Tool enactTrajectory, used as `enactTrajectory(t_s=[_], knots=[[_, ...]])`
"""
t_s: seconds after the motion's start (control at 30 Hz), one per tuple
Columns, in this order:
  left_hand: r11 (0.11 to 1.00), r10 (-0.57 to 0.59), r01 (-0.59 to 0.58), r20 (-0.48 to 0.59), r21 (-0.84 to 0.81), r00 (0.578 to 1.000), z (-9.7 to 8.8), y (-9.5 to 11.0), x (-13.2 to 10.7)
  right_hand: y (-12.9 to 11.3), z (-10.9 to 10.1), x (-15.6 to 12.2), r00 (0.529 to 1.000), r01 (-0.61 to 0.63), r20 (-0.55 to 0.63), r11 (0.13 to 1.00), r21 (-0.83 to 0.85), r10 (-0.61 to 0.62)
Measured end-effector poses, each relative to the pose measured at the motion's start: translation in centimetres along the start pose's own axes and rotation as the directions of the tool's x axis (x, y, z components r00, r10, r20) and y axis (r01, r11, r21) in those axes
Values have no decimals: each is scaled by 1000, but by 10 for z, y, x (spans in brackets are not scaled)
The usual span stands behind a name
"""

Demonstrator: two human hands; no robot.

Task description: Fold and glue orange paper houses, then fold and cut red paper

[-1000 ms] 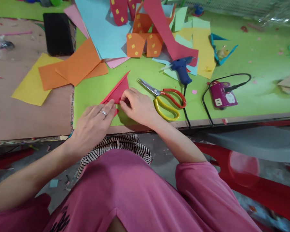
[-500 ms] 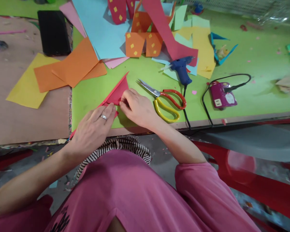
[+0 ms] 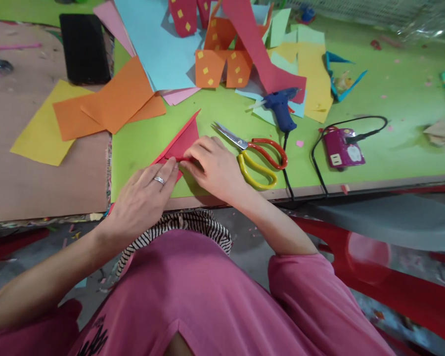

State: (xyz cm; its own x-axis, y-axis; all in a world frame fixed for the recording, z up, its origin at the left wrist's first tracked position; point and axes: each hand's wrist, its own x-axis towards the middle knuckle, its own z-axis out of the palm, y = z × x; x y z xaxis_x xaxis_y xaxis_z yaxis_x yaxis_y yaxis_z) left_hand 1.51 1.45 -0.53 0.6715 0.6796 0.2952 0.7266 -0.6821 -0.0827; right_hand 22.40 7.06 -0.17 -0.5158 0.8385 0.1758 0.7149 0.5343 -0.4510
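A piece of red paper (image 3: 185, 141), folded along its edges and pointed at the top, lies on the green table cover. My left hand (image 3: 144, 190), with a ring on one finger, rests flat across its lower part and presses it down. Much of the paper under that hand is hidden. At the paper's right side, my right hand (image 3: 215, 168) pinches a narrow folded strip between thumb and fingertips. Just right of this hand lie scissors (image 3: 249, 144) with one red and one yellow handle loop, blades pointing up and left.
A blue glue gun (image 3: 281, 109) lies beyond the scissors, its cord running over the table's front edge. Further right is a purple power socket (image 3: 344, 148). Orange sheets (image 3: 111, 101), a blue sheet (image 3: 159, 44), a black tablet-like object (image 3: 84, 48) and dotted orange cutouts (image 3: 207, 69) surround the work.
My right hand has shifted slightly right and turned at the paper's side, and a raised folded strip now shows at its fingertips. My left hand stays nearly still. The whole view moved a little.
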Motion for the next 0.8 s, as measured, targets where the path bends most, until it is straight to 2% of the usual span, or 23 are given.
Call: enactTrajectory(t_s=[0.13, 0.4, 0.63, 0.8], knots=[[1000, -10, 10, -2, -13, 1000, 1, 0, -2, 4, 4, 2, 998, 65, -19, 997, 33, -64], [1000, 1, -2, -17, -22, 1000, 1, -1, -1, -1, 2, 5, 997, -55, -36, 980, 189, 63], [992, -49, 53, 31, -117, 998, 3, -1, -2, 2, 2, 5, 995, -94, -25, 973, 209, 101], [993, -87, 92, 73, -79, 994, -1, 1, 4, 3, -3, 4, 994, -102, -2, 960, 262, 106]])
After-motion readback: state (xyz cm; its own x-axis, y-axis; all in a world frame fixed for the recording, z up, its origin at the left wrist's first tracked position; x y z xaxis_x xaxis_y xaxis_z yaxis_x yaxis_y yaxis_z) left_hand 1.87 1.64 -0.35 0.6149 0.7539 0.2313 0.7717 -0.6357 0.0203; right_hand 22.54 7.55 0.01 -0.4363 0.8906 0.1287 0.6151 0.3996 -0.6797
